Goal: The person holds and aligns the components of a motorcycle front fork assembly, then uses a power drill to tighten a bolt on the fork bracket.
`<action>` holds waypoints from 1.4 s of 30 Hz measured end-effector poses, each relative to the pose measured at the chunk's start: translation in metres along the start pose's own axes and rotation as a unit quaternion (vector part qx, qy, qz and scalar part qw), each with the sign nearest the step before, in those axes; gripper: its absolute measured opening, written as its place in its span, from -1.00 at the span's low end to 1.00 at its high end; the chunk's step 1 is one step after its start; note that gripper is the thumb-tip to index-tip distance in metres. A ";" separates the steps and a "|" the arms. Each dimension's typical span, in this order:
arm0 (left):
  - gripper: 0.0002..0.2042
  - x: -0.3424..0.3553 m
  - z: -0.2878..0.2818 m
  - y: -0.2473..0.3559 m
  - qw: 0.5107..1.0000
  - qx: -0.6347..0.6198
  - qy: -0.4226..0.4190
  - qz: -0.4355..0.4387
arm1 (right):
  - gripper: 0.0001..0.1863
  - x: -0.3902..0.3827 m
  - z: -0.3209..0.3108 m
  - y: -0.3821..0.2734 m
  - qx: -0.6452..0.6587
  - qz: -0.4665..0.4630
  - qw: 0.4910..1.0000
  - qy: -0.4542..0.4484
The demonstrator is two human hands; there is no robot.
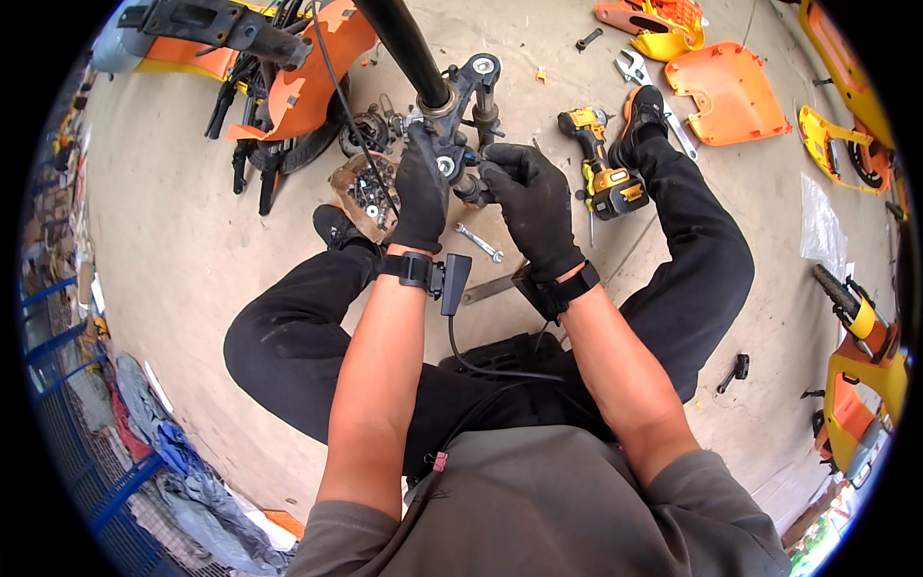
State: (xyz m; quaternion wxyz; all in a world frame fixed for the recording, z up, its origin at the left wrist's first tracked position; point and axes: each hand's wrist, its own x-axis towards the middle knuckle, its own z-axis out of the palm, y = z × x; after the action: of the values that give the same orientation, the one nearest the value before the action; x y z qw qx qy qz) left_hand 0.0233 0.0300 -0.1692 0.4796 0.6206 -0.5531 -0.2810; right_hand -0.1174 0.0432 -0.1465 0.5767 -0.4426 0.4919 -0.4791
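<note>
A black steering column [399, 43] leads down to a dark metal fork clamp [483, 67] with silver bolts. My left hand [421, 197], in a black glove, is closed around the near side of that clamp. Beside it, my right hand [536, 207], also gloved, has its fingertips pinched together by the lower fork tube [469, 188]. What lies between those fingertips is hidden. Below the hands, a silver wrench [479, 242] lies on the floor. A thin black cable [336, 91] hangs left of the column.
Left of my hands stands a cardboard box [370, 197] of small hardware. A yellow and black cordless impact driver [604, 163] and a large adjustable wrench [683, 130] lie near my right foot. Orange panels [726, 94] are beyond. Scooter parts [288, 96] sit at upper left.
</note>
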 end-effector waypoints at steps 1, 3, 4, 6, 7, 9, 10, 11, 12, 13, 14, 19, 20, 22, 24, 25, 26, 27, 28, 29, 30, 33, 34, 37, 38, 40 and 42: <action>-0.63 0.000 0.000 -0.001 1.000 0.027 -0.004 0.006 | -0.77 0.001 0.000 0.002 0.015 0.010 1.000 0.000; -0.66 0.000 -0.002 -0.013 0.997 0.056 -0.014 0.041 | -0.77 0.002 0.003 0.001 0.033 0.022 0.999 0.000; -0.64 -0.001 -0.003 -0.019 0.997 0.060 -0.016 0.053 | -0.77 0.002 0.004 0.000 0.035 0.024 0.999 0.001; -0.63 -0.002 -0.001 -0.021 0.999 0.006 -0.016 0.042 | -0.77 0.002 0.004 0.002 0.019 0.016 1.000 0.003; -0.64 -0.002 0.001 -0.022 0.999 -0.032 -0.015 0.031 | -0.77 0.003 0.004 0.004 0.001 0.006 1.000 0.002; -0.68 -0.002 0.002 -0.022 0.989 -0.148 -0.012 -0.017 | -0.77 0.005 0.005 0.007 -0.023 -0.021 1.000 -0.001; -0.70 -0.002 0.003 -0.021 0.978 -0.205 -0.005 -0.043 | -0.77 0.005 0.006 0.007 -0.028 -0.037 0.999 -0.004; -0.65 -0.001 0.004 -0.012 0.962 -0.262 0.003 -0.075 | -0.77 0.006 0.005 0.007 -0.035 -0.054 0.998 -0.004; -0.61 -0.001 0.005 -0.009 0.954 -0.286 0.007 -0.086 | -0.77 0.006 0.007 0.008 -0.019 -0.039 0.999 0.002; -0.55 -0.002 0.007 -0.005 0.946 -0.309 0.011 -0.097 | -0.76 0.006 0.009 0.008 -0.003 -0.025 1.000 0.008; -0.55 -0.001 0.007 -0.004 0.950 -0.300 0.012 -0.087 | -0.76 0.007 0.011 0.008 0.014 -0.010 1.000 0.013; -0.54 -0.001 0.006 -0.006 0.940 -0.325 0.018 -0.105 | -0.74 0.005 0.006 0.014 -0.022 -0.034 0.999 -0.021; -0.54 -0.001 0.005 -0.005 0.941 -0.321 0.015 -0.101 | -0.74 0.004 0.005 0.014 -0.034 -0.045 0.998 -0.025; -0.54 -0.002 0.005 -0.004 0.940 -0.321 0.015 -0.113 | -0.74 0.005 0.005 0.017 -0.034 -0.055 0.998 -0.019; -0.54 -0.002 0.003 0.000 0.938 -0.323 0.020 -0.128 | -0.76 0.006 0.007 0.014 -0.044 -0.063 0.997 -0.014; -0.54 -0.002 0.003 0.001 0.937 -0.322 0.022 -0.130 | -0.77 0.005 0.007 0.011 -0.055 -0.065 0.996 -0.012; -0.54 -0.002 0.003 0.000 0.939 -0.320 0.025 -0.121 | -0.78 0.005 0.007 0.009 -0.066 -0.068 0.995 -0.011; -0.54 -0.002 0.004 -0.002 0.942 -0.313 0.029 -0.114 | -0.78 0.005 0.008 0.010 -0.078 -0.071 0.994 -0.012; -0.54 -0.002 0.004 -0.004 0.946 -0.305 0.033 -0.107 | -0.79 0.005 0.008 0.014 -0.091 -0.074 0.993 -0.012; -0.53 -0.001 0.005 -0.005 0.950 -0.292 0.037 -0.103 | -0.80 0.006 0.008 0.014 -0.103 -0.077 0.992 -0.013; -0.53 0.000 0.004 -0.007 0.959 -0.265 0.037 -0.094 | -0.80 0.007 0.009 0.013 -0.124 -0.077 0.989 -0.015; -0.53 -0.001 0.005 -0.007 0.983 -0.172 0.030 -0.064 | -0.80 0.009 0.006 0.011 -0.177 -0.075 0.981 -0.025; -0.53 -0.001 0.005 -0.007 0.988 -0.143 0.027 -0.055 | -0.80 0.009 0.005 0.011 -0.186 -0.072 0.979 -0.034; -0.53 0.000 0.001 -0.005 0.998 -0.051 0.015 -0.028 | -0.81 0.007 0.008 0.008 -0.138 -0.094 0.986 -0.015; -0.52 0.000 0.000 -0.004 1.000 -0.015 0.011 -0.016 | -0.81 0.007 0.009 0.007 -0.110 -0.107 0.988 0.000; -0.57 0.000 -0.001 -0.005 0.999 0.049 0.000 0.009 | -0.82 0.008 0.006 0.004 -0.114 -0.097 0.988 -0.031; -0.64 -0.001 -0.005 -0.008 0.991 0.124 -0.001 0.047 | -0.80 0.009 0.006 0.003 -0.133 -0.108 0.984 -0.042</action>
State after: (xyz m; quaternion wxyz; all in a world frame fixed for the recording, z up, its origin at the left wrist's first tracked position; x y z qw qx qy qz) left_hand 0.0308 0.0318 -0.1744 0.4106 0.6486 -0.6127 -0.1879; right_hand -0.1108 0.0346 -0.1501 0.4781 -0.5856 0.4755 -0.4499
